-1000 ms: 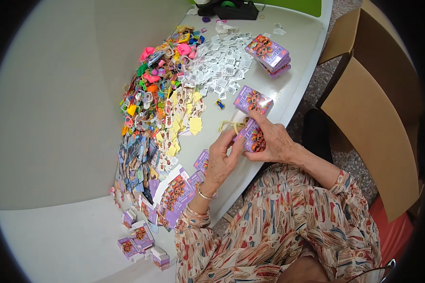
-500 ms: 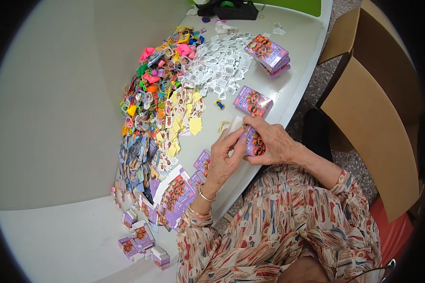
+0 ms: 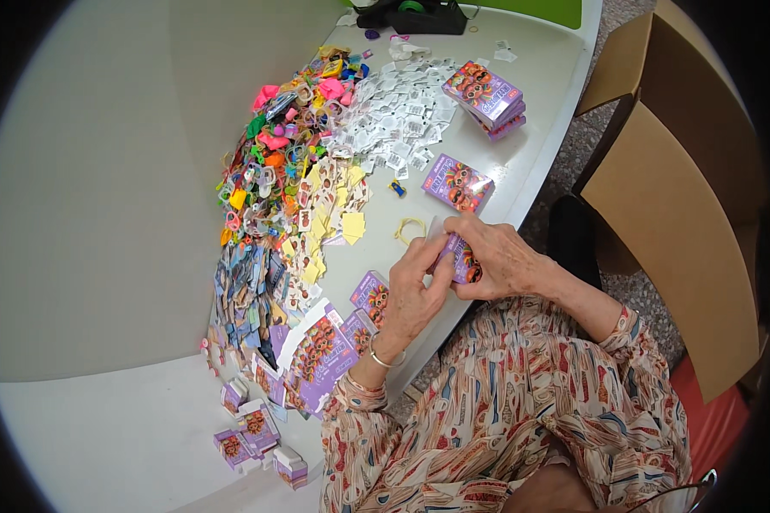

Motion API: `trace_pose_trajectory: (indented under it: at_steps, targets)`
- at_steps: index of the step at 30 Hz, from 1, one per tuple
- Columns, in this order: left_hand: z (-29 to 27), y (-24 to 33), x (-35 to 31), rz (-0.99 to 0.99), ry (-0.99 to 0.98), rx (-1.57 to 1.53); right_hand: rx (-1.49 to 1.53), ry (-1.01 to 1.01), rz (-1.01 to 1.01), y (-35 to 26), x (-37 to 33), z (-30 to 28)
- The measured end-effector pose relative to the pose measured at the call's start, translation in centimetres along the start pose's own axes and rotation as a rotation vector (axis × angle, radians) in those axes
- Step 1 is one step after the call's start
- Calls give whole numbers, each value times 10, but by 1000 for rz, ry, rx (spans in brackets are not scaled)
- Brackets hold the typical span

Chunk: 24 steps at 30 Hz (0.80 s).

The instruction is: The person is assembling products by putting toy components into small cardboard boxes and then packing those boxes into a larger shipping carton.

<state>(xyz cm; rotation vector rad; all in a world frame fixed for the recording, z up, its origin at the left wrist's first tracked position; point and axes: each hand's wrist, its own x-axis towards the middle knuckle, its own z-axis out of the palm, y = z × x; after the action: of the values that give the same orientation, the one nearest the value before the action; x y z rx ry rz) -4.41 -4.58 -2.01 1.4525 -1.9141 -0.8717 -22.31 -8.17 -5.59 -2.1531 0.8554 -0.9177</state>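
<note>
Between my two hands, near the table's front edge, is a small purple printed box (image 3: 465, 259). My left hand (image 3: 415, 291) grips its left end, with thumb and fingers at a pale flap (image 3: 436, 229). My right hand (image 3: 498, 258) is wrapped round its other side. Just beyond lies another purple box (image 3: 459, 184), flat on the table. A yellow ring-shaped band (image 3: 411, 229) rests to the left of my fingertips, and a small blue and yellow toy figure (image 3: 397, 188) lies farther off. My fingers cover part of the held box.
Purple boxes (image 3: 486, 96) are stacked at the far right. Leftward spread heaps of colourful trinkets (image 3: 274, 162), white slips (image 3: 402, 111) and yellow cards (image 3: 353, 227). Flat purple cartons (image 3: 321, 350) and small boxes (image 3: 257, 427) lie nearer. A black tape dispenser (image 3: 428, 17) stands behind; a cardboard box (image 3: 676, 205) is at right.
My left hand has shifted a little right, closer against the box. The pale flap has swung down or inward and shows less, and more of the yellow band is uncovered.
</note>
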Motion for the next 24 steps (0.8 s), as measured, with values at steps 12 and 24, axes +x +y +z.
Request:
trace_pose_trajectory:
  at_steps: [12,24]
  targets:
    - [12,-7,-16,-206,202,-672,-42,57,5,2,-2,-2]
    - [12,-13,-10,-283,137,-576,-115,-16,111,0,-10,3]
